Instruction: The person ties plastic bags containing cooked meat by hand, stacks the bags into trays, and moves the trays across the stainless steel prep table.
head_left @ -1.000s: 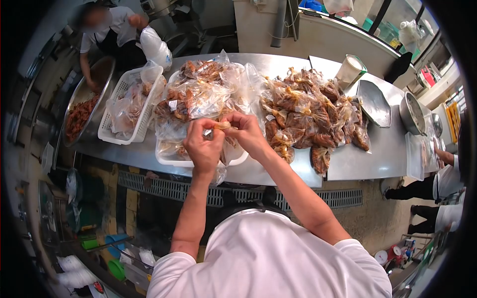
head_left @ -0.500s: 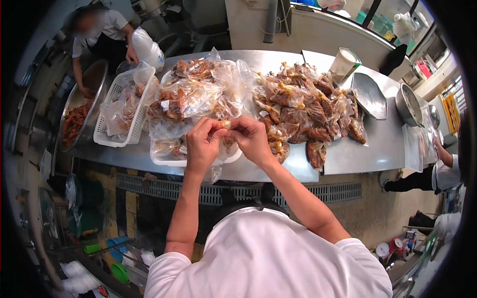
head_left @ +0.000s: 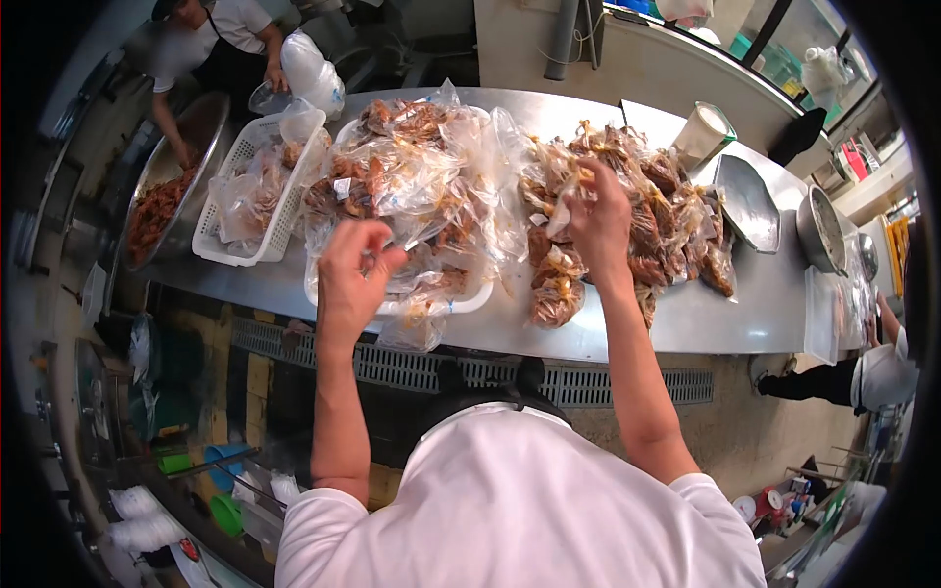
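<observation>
My left hand [head_left: 355, 272] hovers over the front left of a white tray [head_left: 470, 302], its fingers curled and apart with nothing between them. In the tray lies a heap of clear plastic bags [head_left: 412, 186] of reddish-brown meat. One tied bag [head_left: 417, 318] hangs over the tray's front rim. At the left edge of a second pile of bagged meat [head_left: 662, 216], my right hand [head_left: 600, 220] has its fingers bent around whitish plastic, seemingly a bag's top; the fingertips are partly hidden. Just below it sits another knotted bag [head_left: 557, 294].
To the left stand a white perforated basket [head_left: 230, 257] of bags and a large metal bowl [head_left: 147, 186] of meat, where a co-worker's hand [head_left: 181, 152] reaches in. A metal tray [head_left: 750, 201], a white container [head_left: 701, 132] and a pot [head_left: 821, 230] are on the right.
My hands have come apart from the bag knot they pinched together. The left moved left; the right went right and up to the other pile. The tied bag rests at the tray rim.
</observation>
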The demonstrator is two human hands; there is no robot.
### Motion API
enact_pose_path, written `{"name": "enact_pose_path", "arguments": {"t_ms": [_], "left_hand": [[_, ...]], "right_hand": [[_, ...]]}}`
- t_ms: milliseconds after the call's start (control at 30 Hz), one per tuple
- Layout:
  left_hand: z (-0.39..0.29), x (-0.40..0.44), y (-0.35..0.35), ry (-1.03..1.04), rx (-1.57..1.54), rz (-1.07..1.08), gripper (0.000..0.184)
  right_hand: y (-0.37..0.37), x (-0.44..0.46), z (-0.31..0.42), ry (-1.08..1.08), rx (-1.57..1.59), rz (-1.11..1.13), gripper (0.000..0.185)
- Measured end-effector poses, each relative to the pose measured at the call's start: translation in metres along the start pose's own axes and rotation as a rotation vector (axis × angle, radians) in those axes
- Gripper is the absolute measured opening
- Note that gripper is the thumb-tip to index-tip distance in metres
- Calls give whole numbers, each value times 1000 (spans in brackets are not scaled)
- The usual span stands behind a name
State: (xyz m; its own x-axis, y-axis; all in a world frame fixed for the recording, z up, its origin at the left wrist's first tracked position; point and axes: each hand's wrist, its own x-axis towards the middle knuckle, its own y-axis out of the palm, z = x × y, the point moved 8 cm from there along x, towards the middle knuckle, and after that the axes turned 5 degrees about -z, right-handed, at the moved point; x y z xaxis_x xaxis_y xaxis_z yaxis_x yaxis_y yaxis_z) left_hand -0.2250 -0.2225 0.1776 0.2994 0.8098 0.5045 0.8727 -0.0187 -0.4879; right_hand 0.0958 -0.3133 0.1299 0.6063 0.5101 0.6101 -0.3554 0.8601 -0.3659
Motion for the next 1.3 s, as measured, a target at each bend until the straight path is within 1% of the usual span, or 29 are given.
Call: {"name": "enact_pose_path", "arguments": {"t_ms": [33,67,100,133,167,200,233,267,333,367,400,467,500,533,600,633,667,700,767,867,933,967,1000,1067,1133,1167,1233,1267,1300], "left_hand": [[19,-19,12,45,121,243,35],[33,-40,27,94,242,482,47],[43,-59,32,-7,363,559,60],[52,-83,40,-114,481,638,72],[56,-96,45,-114,532,563,78],[67,-106,52,-113,581,487,85],[68,-108,52,44,537,290,60],[79,-106,50,44,541,282,60],[83,-85,33,0,409,211,31],[66,-70,25,85,414,102,14],[62,-55,27,75,420,94,14],[68,-29,31,-107,93,75,14],[62,-16,32,-110,95,69,14],[52,-2,30,-91,46,15,17],[35,6,18,-73,-3,-36,21],[27,10,8,-36,-21,-41,26],[22,13,-1,2,-40,-44,31],[13,9,-8,147,76,-5,53],[24,-11,-2,229,131,36,61],[52,-47,33,173,238,171,82],[84,-65,60,-106,3,407,64],[100,-58,55,-142,136,345,42],[102,-49,50,-150,135,346,42],[88,-18,13,-190,-8,112,36],[56,-8,-3,-191,-9,194,43],[33,-12,5,-118,21,329,47],[5,-38,31,-2,84,519,58],[-1,-57,45,4,87,530,58],[-9,-73,54,193,277,408,51]], "right_hand": [[11,-12,5,50,108,136,47],[28,-32,8,141,159,316,48],[41,-55,24,28,246,462,44],[55,-76,40,67,356,592,45],[67,-97,58,-82,359,707,49],[79,-116,67,-61,400,843,49],[90,-139,68,-119,297,911,61],[93,-145,75,-127,301,912,61],[101,-161,86,-144,208,980,75],[104,-162,90,-146,233,927,83],[111,-165,96,-153,238,938,83],[122,-152,102,-101,293,772,83],[127,-143,104,-92,337,578,61],[139,-137,98,-92,337,580,61],[157,-115,85,-20,443,515,27],[156,-102,89,-20,444,515,27],[148,-87,90,-1,496,458,17],[139,-76,89,21,546,398,7],[139,-71,77,48,530,429,7],[136,-73,70,145,492,536,8],[147,-79,61,340,655,610,11],[147,-79,59,346,653,613,11],[146,-78,56,343,615,609,12],[146,-78,52,336,577,609,14],[155,-83,46,251,376,691,14],[155,-82,47,250,377,690,14],[158,-86,44,462,501,676,14],[160,-86,45,469,505,666,14],[166,-91,40,675,688,657,14]]}}
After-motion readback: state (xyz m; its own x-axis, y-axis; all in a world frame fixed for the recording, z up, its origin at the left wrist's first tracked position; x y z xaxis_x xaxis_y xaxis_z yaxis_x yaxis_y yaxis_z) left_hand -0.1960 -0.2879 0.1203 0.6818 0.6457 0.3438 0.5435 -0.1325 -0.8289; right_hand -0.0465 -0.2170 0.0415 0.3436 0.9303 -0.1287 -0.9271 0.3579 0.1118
